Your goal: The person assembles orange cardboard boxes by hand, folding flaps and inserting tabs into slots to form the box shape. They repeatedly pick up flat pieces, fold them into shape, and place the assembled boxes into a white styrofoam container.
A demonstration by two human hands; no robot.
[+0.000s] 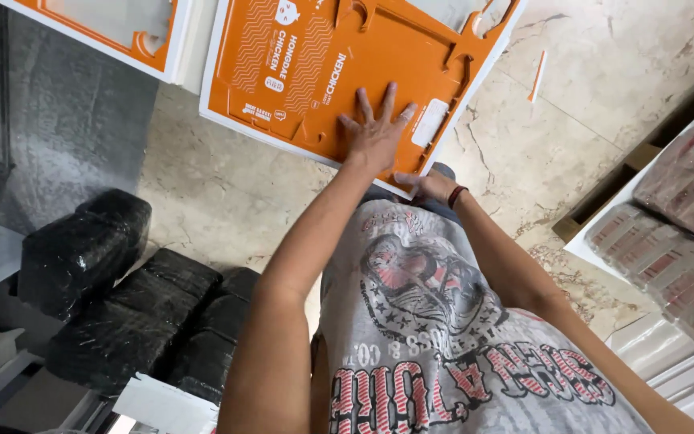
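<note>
A flat orange die-cut cardboard box blank (pixel 315 64) with a white border lies on the marble floor in front of me. My left hand (pixel 375 137) rests flat on its near part, fingers spread, holding nothing. At the sheet's near corner, my right hand (pixel 426 186), with a dark band on the wrist, curls its fingers around the edge. My grey printed shirt fills the lower middle of the view.
Another orange and white blank (pixel 114 28) lies at the top left. Black plastic-wrapped bundles (pixel 122 297) are stacked at the lower left. A wooden pallet (pixel 604 201) carries wrapped reddish packs (pixel 684 233) at the right. A thin orange strip (pixel 537 76) lies on the floor.
</note>
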